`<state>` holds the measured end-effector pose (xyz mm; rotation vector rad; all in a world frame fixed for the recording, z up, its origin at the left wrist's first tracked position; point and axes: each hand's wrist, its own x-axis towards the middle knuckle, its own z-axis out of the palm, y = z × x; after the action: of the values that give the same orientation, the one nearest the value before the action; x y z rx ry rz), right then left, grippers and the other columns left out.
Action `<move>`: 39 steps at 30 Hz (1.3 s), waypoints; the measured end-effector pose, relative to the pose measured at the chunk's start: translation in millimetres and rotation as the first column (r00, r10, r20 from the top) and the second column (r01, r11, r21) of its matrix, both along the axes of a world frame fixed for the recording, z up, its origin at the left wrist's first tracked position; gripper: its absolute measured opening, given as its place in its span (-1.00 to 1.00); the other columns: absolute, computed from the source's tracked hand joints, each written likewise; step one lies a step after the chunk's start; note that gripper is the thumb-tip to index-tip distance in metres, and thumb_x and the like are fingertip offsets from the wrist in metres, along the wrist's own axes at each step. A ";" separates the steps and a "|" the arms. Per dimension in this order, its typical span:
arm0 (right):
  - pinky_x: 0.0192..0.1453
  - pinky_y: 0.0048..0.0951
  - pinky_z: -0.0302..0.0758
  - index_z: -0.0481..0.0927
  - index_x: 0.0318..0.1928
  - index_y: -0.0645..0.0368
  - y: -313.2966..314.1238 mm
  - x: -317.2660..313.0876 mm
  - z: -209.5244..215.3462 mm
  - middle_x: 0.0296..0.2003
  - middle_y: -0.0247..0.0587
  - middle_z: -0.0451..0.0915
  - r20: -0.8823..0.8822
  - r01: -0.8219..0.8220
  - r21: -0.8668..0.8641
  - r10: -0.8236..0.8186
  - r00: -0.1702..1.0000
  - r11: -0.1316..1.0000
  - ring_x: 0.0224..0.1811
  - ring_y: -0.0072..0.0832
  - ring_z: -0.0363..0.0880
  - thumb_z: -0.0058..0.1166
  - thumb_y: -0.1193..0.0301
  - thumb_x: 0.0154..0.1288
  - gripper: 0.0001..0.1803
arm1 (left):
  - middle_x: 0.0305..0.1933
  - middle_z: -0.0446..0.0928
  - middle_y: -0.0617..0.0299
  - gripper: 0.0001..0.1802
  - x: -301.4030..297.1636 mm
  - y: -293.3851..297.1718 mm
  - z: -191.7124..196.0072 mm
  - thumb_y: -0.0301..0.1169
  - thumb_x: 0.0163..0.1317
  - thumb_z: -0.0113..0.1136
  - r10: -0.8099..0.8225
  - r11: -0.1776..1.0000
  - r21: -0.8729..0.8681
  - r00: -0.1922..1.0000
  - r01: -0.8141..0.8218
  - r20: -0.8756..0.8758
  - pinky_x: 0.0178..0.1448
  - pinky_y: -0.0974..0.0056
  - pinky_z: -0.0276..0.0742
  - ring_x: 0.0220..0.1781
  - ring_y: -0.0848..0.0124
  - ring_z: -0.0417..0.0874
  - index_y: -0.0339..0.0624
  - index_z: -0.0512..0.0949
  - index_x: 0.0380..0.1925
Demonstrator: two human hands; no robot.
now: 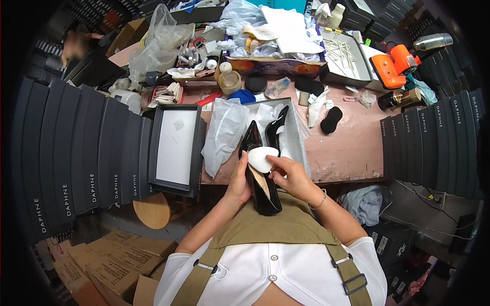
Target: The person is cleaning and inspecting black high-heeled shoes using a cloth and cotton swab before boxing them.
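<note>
A glossy black pointed pump (264, 196) is held in front of my lap, its toe toward the table and its beige insole showing. My left hand (239, 179) is closed round the shoe's left side. With thumb and fingers my right hand (292, 176) pinches a white rounded pad (262, 159) over the shoe's opening; the pad hides the middle of the shoe. Just beyond, a second black shoe (274, 130) lies in an open shoebox (298, 137) lined with white tissue paper. More tissue paper (223, 132) spills over the box's left side.
A dark box lid (176, 140) with a white inside lies left of the shoebox. Stacked dark shoeboxes (81, 148) line the left, and more shoeboxes (434, 137) the right. Behind are a bottle (229, 77), black pads (332, 120), a purple carton (278, 65) and an orange tool (393, 66).
</note>
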<state>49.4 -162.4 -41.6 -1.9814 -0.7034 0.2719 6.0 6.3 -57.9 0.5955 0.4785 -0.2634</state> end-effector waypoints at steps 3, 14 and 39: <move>-0.45 -0.26 0.49 0.54 -0.04 0.12 4.3 4.6 7.8 -0.42 -0.10 0.51 0.262 -0.003 -0.327 0.093 0.961 0.945 -0.49 -0.18 0.55 0.08 0.53 0.15 -0.68 | 0.01 0.51 0.21 -0.46 0.8 -0.7 -9.7 0.08 0.38 -0.11 0.018 0.999 0.045 1.000 -0.017 -0.021 0.16 0.26 0.40 0.06 0.40 0.51 -0.16 0.41 0.03; -0.48 -0.20 0.47 0.50 -0.25 0.22 44.7 5.1 -20.0 -0.51 -0.14 0.48 0.281 -0.013 -0.343 0.116 0.953 0.939 -0.50 -0.12 0.55 0.06 0.47 0.13 -0.85 | 0.09 0.44 0.20 -0.36 3.0 -4.0 -8.8 0.18 0.36 -0.19 -0.030 0.998 0.052 0.998 0.032 -0.048 0.23 0.24 0.34 0.14 0.39 0.43 -0.16 0.37 0.08; -0.32 -0.26 0.47 0.48 -0.13 0.17 25.2 28.5 -35.0 -0.31 -0.06 0.49 0.083 -0.008 -0.064 0.014 0.996 0.998 -0.38 -0.15 0.52 0.14 0.52 0.05 -0.70 | -0.10 0.53 0.18 -0.35 -3.0 3.9 -15.5 0.23 0.28 -0.10 0.066 0.998 -0.013 0.988 -0.068 -0.140 0.01 0.22 0.51 -0.07 0.34 0.56 -0.13 0.43 0.00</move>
<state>78.0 -137.2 -76.5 -2.0600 -0.7673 0.2217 3.0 10.3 -73.3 0.5451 0.6293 -0.2456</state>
